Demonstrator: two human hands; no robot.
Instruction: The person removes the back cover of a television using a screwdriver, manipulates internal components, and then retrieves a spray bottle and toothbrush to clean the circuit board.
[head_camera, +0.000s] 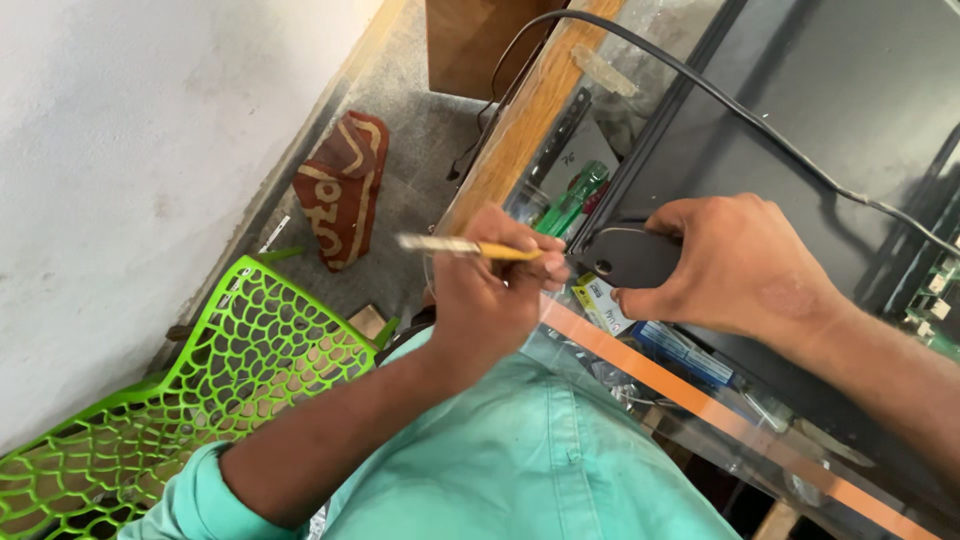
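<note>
Your left hand is curled tight around a yellow-handled screwdriver, its clear butt end sticking out toward the wall and its tip hidden behind your fingers, aimed at the near corner of the black panel. Your right hand is clamped over that corner, thumb below and fingers on top, which looks like a way to keep the panel from sliding on the glass counter while the tool works. The panel lies flat on the glass with a black cable trailing over it. Under the glass you can see a small yellow-and-white box just below the corner, a blue flat package beside it, and something green farther back. An orange strip edges the counter. A green plastic chair stands to your left.
</note>
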